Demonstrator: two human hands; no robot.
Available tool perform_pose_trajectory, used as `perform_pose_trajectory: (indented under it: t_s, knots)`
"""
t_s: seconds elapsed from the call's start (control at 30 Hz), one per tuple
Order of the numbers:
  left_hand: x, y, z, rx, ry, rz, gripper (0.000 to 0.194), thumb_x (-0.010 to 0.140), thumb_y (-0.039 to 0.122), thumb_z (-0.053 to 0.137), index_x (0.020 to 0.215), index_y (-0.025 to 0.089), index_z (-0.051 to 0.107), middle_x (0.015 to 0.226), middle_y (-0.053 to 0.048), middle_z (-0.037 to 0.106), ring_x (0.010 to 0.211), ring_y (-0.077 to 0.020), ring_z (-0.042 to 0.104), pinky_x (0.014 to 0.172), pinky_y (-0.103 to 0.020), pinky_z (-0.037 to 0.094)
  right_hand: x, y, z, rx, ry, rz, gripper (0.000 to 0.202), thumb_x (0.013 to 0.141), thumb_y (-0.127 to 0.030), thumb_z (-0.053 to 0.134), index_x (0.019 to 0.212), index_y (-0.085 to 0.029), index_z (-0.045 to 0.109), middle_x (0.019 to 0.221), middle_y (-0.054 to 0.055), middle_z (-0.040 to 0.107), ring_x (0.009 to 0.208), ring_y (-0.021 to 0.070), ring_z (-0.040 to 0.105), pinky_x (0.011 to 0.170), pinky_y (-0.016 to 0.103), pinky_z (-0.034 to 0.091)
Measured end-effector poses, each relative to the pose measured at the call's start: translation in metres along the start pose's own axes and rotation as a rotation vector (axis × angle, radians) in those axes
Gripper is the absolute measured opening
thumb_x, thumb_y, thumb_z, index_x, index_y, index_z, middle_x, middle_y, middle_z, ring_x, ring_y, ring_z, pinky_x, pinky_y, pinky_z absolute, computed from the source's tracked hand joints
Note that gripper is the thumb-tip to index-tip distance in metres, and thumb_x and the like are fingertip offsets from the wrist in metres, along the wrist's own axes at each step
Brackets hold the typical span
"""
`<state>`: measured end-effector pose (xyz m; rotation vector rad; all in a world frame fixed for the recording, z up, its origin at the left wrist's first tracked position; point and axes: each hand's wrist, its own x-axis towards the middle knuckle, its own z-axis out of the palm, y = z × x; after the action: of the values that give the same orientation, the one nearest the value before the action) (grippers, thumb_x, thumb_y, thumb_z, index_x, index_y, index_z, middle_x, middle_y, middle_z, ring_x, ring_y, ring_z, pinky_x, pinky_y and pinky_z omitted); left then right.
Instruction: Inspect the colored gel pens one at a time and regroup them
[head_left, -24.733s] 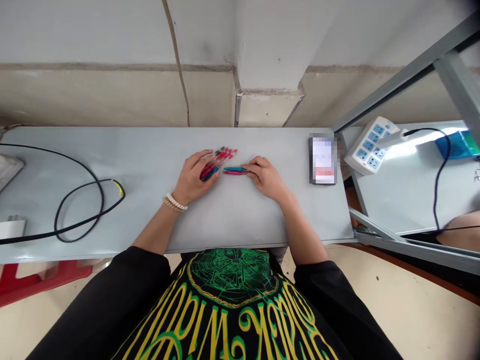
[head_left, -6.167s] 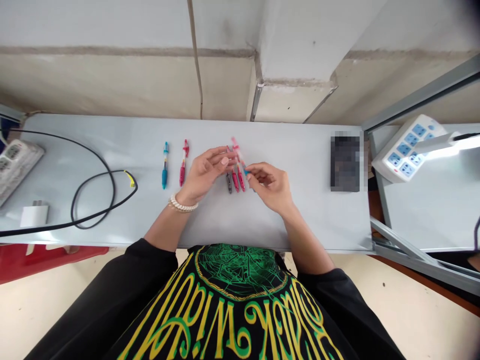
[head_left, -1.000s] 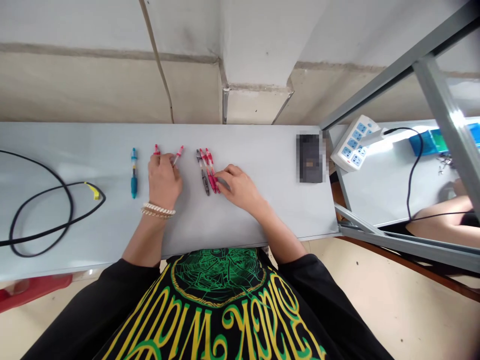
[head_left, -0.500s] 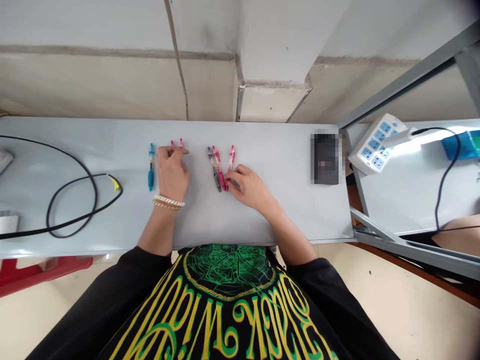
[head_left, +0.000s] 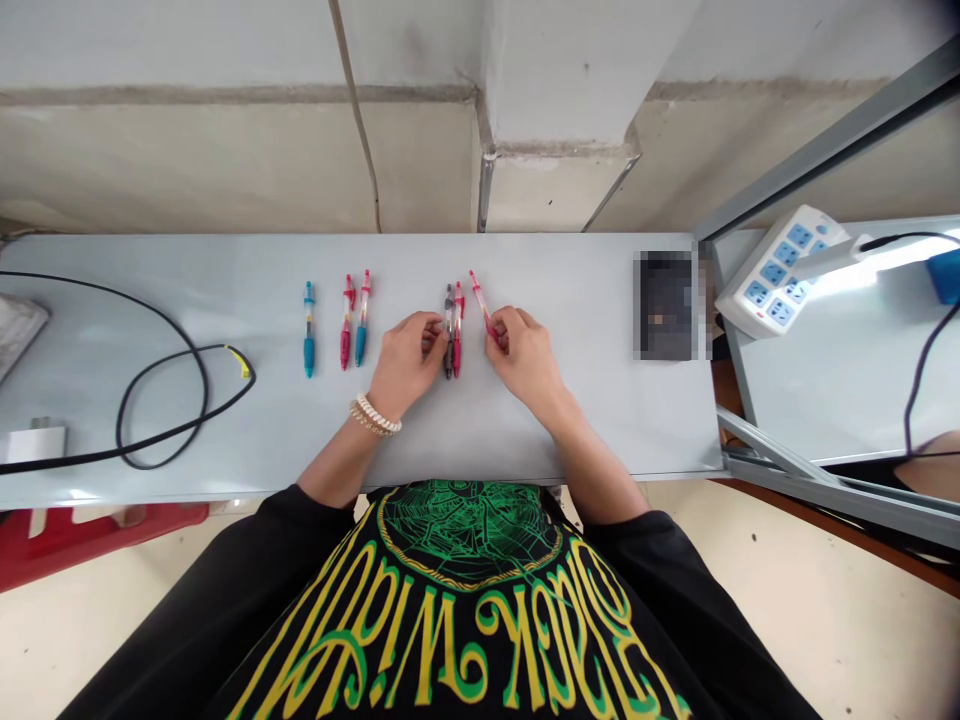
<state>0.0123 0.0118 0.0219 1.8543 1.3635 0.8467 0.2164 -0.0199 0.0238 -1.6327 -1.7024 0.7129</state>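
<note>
Pen [head_left: 481,300], pink: slanting from right hand [head_left: 525,352], fingers grasping near end. Left hand [head_left: 407,360]: lying just beside black pen [head_left: 449,335]; whether fingers are gripping, cannot tell.

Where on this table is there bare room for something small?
Most room: between the right hand and the pixelated dark object. Another: between the forearms, just beyond the shirt. Crowded: between left hand and right, around the grey pen and neighbouring red pen; also far left, with black cable and white charger.
</note>
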Motion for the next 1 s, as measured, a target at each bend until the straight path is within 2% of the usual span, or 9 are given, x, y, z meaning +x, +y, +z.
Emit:
perform_pose_trajectory:
  t_s: [0.1,0.2,0.37,0.43,0.53,0.63,0.73,0.87,1.0]
  knots:
    - [-0.001,0.001,0.001,-0.02,-0.01,-0.034,0.02,0.095,0.027,0.067,0.112,0.018,0.071,0.098,-0.009,0.077,0.084,-0.0204,0.073,0.075,-0.031,0.058,0.001,0.0,0.001,0.14,0.089,-0.006,0.012,0.095,-0.02,0.057,0.105,-0.02,0.062,0.1,0.006,0.067,0.077,0.016,0.059,0.073,0.034,0.053]
    - [0.001,0.003,-0.002,-0.136,0.01,-0.103,0.024,0.093,0.029,0.074,0.113,0.017,0.07,0.1,-0.01,0.078,0.086,-0.0204,0.074,0.074,-0.031,0.06,0.001,-0.005,0.001,0.276,0.111,-0.035,0.016,0.097,-0.027,0.061,0.111,-0.021,0.066,0.104,0.005,0.071,0.08,0.0151,0.063,0.074,0.033,0.056]
    - [0.006,0.017,-0.013,-0.805,-0.022,-0.279,0.045,0.088,0.047,0.086,0.118,0.019,0.069,0.117,-0.014,0.079,0.105,-0.0238,0.079,0.088,-0.036,0.067,-0.001,-0.016,-0.001,0.499,-0.008,-0.13,0.028,0.102,-0.045,0.066,0.112,-0.022,0.077,0.102,0.005,0.075,0.086,0.0142,0.067,0.075,0.03,0.056]
    - [0.007,0.022,-0.016,-0.95,-0.008,-0.305,0.043,0.084,0.05,0.09,0.11,0.02,0.071,0.114,-0.011,0.08,0.104,-0.0223,0.08,0.087,-0.033,0.068,-0.001,-0.019,0.001,0.594,-0.041,-0.074,0.036,0.101,-0.054,0.067,0.112,-0.021,0.077,0.097,0.004,0.076,0.079,0.0124,0.066,0.07,0.028,0.055]
    - [0.005,0.026,-0.014,-0.989,0.061,-0.294,0.036,0.082,0.047,0.093,0.094,0.021,0.071,0.107,-0.007,0.081,0.098,-0.018,0.08,0.085,-0.027,0.068,-0.003,-0.02,0.006,0.707,-0.073,0.072,0.046,0.1,-0.062,0.066,0.11,-0.018,0.077,0.078,-0.001,0.069,0.06,0.0087,0.059,0.053,0.024,0.049]
    - [0.002,0.025,-0.005,-0.998,0.118,-0.292,0.034,0.083,0.046,0.092,0.091,0.02,0.07,0.103,-0.005,0.081,0.094,-0.0153,0.08,0.085,-0.024,0.067,-0.005,-0.018,0.009,0.654,-0.008,0.037,0.039,0.103,-0.054,0.065,0.111,-0.019,0.08,0.074,-0.002,0.066,0.055,0.0082,0.057,0.051,0.024,0.049]
    - [-0.001,0.022,0.003,-1.025,0.149,-0.312,0.031,0.087,0.043,0.089,0.093,0.02,0.07,0.104,-0.004,0.08,0.098,-0.0146,0.08,0.087,-0.024,0.066,-0.008,-0.012,0.011,0.428,0.105,-0.146,0.029,0.109,-0.039,0.056,0.115,-0.024,0.08,0.084,0.001,0.072,0.064,0.0104,0.064,0.065,0.027,0.058]
    - [-0.001,0.016,0.005,-1.043,0.149,-0.393,0.02,0.092,0.035,0.084,0.091,0.021,0.07,0.105,-0.002,0.08,0.1,-0.0132,0.078,0.091,-0.025,0.064,-0.006,-0.003,0.014,0.318,0.17,-0.44,0.038,0.111,-0.023,0.043,0.125,-0.024,0.078,0.11,0.008,0.078,0.089,0.0147,0.073,0.082,0.033,0.065]
    - [0.0,0.014,0.003,-0.996,0.12,-0.389,0.01,0.1,0.028,0.073,0.093,0.021,0.07,0.105,0.001,0.079,0.109,-0.0161,0.076,0.093,-0.03,0.062,-0.001,-0.007,0.012,0.294,0.21,-0.413,0.027,0.109,-0.027,0.055,0.116,-0.024,0.081,0.117,0.009,0.077,0.105,0.017,0.074,0.094,0.037,0.065]
